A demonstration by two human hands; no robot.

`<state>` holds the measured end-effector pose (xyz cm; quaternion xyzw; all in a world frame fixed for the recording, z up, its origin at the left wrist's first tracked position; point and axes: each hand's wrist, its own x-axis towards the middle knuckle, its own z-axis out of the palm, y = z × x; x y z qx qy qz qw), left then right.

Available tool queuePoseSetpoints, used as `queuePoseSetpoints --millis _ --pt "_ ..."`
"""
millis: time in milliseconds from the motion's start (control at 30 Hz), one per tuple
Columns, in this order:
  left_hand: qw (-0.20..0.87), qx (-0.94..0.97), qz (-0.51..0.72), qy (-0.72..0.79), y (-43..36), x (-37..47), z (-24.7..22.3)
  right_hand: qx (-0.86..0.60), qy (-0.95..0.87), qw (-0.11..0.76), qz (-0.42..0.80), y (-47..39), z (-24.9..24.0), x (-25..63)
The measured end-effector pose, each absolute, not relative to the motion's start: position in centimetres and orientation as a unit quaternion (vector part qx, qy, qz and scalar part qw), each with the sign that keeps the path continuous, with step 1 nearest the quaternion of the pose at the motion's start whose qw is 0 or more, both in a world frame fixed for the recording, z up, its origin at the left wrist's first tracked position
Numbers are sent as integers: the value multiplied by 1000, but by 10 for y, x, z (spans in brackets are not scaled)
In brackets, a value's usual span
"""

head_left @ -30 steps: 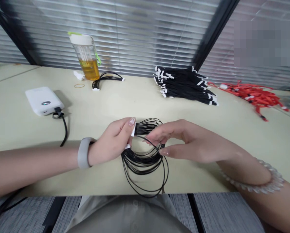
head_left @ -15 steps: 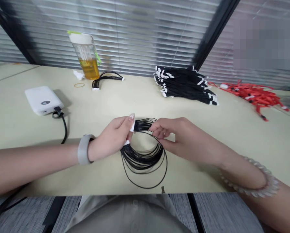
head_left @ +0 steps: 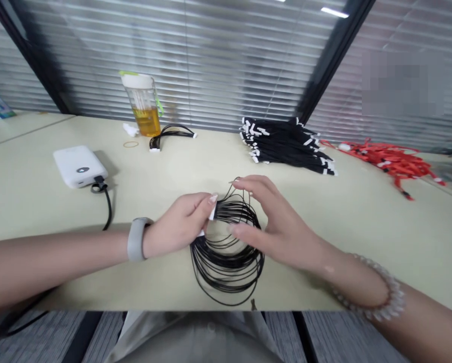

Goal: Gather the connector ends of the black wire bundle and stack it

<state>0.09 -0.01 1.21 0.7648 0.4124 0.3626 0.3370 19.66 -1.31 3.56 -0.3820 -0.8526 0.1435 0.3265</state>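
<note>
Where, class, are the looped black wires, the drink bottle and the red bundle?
Looped black wires (head_left: 229, 259): head view, on the loop's lower curve.
Drink bottle (head_left: 141, 102): head view, on its clear wall, mid-height.
Red bundle (head_left: 385, 156): head view, middle of the tangle.

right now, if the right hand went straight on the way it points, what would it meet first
The right hand would probably meet the black wires first, then the left hand; exact depth is unclear.
</note>
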Motion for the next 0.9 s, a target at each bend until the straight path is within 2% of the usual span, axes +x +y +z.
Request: queuePoseSetpoints --millis 100,167,267,333,400,533,667,800,900 --pt "270 809 341 397 -2 1 19 -407 -853 326 -23 -18 32 195" --pt "240 840 313 374 -4 0 24 -395 -869 290 -66 -18 32 196" --pt "229 868 276 344 -4 -3 28 -381 -900 211 29 -16 35 199" --pt "217 884 255 325 0 -9 29 -392 -889 205 118 -13 38 201" --pt "174 916 224 282 7 -16 29 -415 -849 267 190 -10 42 204" --pt "-11 974 143 176 20 -29 27 -410 -690 508 313 -1 47 205" --pt "-153 965 103 188 24 -29 29 -345 -524 653 424 8 50 205" --pt "-140 937 90 306 25 -25 36 -299 -430 731 437 16 56 209" --pt "-96 903 95 408 31 -27 41 -242 -431 740 456 16 62 214"
